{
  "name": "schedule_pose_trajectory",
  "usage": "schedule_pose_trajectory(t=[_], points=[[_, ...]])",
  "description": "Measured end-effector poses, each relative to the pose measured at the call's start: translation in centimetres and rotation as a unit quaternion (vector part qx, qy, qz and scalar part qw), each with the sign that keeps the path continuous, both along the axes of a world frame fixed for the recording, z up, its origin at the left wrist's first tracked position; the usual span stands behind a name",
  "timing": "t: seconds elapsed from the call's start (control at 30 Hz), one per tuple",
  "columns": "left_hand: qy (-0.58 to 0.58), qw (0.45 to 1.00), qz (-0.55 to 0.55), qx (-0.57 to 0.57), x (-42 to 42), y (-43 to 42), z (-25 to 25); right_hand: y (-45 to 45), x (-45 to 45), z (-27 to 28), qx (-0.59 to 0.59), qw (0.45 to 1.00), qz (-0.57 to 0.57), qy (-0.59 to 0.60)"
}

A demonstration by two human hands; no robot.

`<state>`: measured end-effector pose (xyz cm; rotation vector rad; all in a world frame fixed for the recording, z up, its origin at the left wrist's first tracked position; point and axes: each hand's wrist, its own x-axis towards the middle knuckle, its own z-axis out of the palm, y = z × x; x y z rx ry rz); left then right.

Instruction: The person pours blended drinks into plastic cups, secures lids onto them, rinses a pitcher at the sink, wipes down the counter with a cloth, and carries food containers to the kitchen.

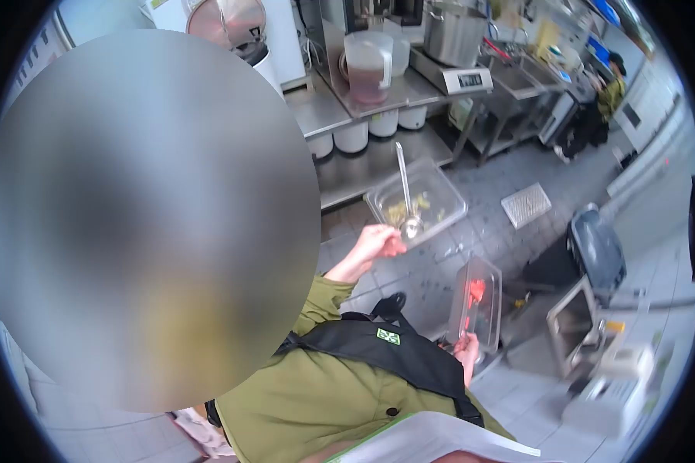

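Observation:
My left hand (378, 243) is closed at the near edge of a clear plastic food container (454, 202), which hangs tilted over the floor. Inside it lie yellowish-green food pieces (398, 212) and a metal ladle (406, 181), its handle sticking up past the far rim. Lower right, my right hand (466, 349) grips the near end of a narrower clear food container (492, 289). Red food pieces (477, 291) sit in that one. Both hands' fingertips are partly hidden.
A steel counter (316, 116) carries a measuring jug (368, 65) with pinkish liquid and a large pot (453, 35). White tubs (351, 137) stand underneath. Right are a dark bin (597, 247) and floor drain (527, 205). Another person (606, 100) stands far right. A blurred circle covers the left.

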<state>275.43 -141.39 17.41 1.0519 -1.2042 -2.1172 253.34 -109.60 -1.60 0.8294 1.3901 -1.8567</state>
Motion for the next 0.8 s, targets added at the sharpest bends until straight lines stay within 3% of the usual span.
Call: schedule_pose_trajectory(t=[0.07,0.17,0.27,0.37,0.43,0.53,0.67,0.8], points=[[-0.054,0.998,-0.001,0.019,-5.1,-3.9,-0.5,-4.9,-5.7,0.8,-0.009,1.0,0.022,-0.016],[-0.096,0.995,-0.001,0.012,-11.3,-8.8,-0.7,-12.0,-13.5,-0.1,-0.12,0.993,0.01,0.009],[-0.148,0.989,0.025,-0.007,-17.0,-14.1,-4.9,-17.9,-19.0,3.8,-0.131,0.991,-0.009,0.009],[-0.208,0.978,0.031,-0.008,-25.1,-19.3,-7.8,-23.9,-26.6,7.1,-0.197,0.971,-0.038,-0.128],[-0.201,0.979,0.001,0.025,-31.6,-22.4,-9.5,-26.7,-32.5,6.3,-0.249,0.953,-0.055,-0.166],[-0.164,0.985,-0.031,0.05,-44.2,-27.3,-10.7,-31.0,-41.1,6.0,-0.221,0.961,-0.082,-0.145],[-0.098,0.986,-0.13,0.042,-64.4,-34.4,-10.7,-32.5,-52.4,3.0,-0.082,0.987,-0.139,-0.005],[-0.037,0.973,-0.227,-0.018,-83.0,-39.7,-5.0,-32.3,-61.7,7.1,0.08,0.971,-0.22,0.041]])
